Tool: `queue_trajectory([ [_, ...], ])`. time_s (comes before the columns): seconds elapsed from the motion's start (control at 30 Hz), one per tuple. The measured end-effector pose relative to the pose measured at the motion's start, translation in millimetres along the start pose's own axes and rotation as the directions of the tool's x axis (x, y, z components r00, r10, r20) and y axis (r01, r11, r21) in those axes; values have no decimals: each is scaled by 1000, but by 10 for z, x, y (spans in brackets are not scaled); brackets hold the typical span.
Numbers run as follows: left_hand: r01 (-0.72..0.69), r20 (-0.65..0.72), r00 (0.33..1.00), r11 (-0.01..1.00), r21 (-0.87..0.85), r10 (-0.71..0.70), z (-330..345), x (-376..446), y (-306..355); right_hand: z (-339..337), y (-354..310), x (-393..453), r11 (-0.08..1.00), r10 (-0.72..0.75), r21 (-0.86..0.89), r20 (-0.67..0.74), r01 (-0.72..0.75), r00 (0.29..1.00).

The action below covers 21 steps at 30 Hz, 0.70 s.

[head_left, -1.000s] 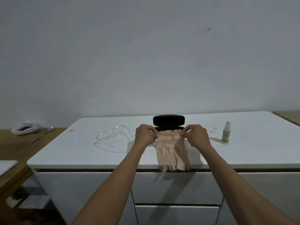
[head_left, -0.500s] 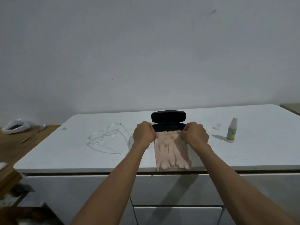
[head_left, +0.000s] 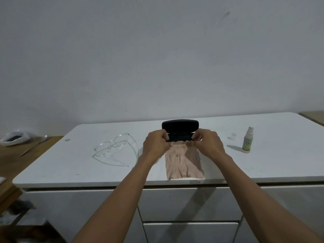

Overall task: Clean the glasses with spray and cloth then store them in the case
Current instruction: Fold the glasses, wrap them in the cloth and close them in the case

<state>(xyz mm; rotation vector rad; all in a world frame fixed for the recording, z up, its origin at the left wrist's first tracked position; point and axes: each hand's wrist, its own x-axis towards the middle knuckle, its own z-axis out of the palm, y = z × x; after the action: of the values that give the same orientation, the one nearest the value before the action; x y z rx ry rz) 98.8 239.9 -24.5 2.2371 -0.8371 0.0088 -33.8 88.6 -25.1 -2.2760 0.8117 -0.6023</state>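
The pinkish-beige cloth [head_left: 184, 162] lies wrinkled and flat on the white top, its near edge at the front lip and its far edge bunched just before the black case [head_left: 180, 128], which stands open with the lid raised. My clear-framed glasses [head_left: 115, 149] rest to the left with arms unfolded, and the small spray bottle [head_left: 247, 140] stands upright at the right, uncapped, its cap [head_left: 233, 135] beside it.

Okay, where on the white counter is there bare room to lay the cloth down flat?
Widest bare patch: the white counter right of the spray bottle and small cap. Another lies near the front edge, below the glasses. The middle is crowded: both hands pinch the cloth just before the open case.
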Motion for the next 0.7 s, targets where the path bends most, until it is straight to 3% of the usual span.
queue_trajectory([
  [0.07, -88, 114, 990, 996, 29, 85, -44, -62, -5, -31, 0, -51, 995, -89, -33, 127, 94, 988],
  [0.17, -156, 269, 954, 985, 69, 132, -93, -155, -27, -73, 30, -128, 979, -104, -137, 295, 150, 950],
  [0.43, -210, 462, 881, 958, 196, 99, -246, -258, -107, -234, 7, -282, 928, 0, -337, 426, 158, 905],
  [0.6, -223, 455, 883, 957, 185, 117, -326, -322, -106, -243, -37, -280, 939, 2, -312, 422, 143, 907],
  [0.7, -258, 282, 934, 961, 102, 221, -445, -364, -151, -208, -136, -266, 950, -121, -231, 351, 211, 929],
])
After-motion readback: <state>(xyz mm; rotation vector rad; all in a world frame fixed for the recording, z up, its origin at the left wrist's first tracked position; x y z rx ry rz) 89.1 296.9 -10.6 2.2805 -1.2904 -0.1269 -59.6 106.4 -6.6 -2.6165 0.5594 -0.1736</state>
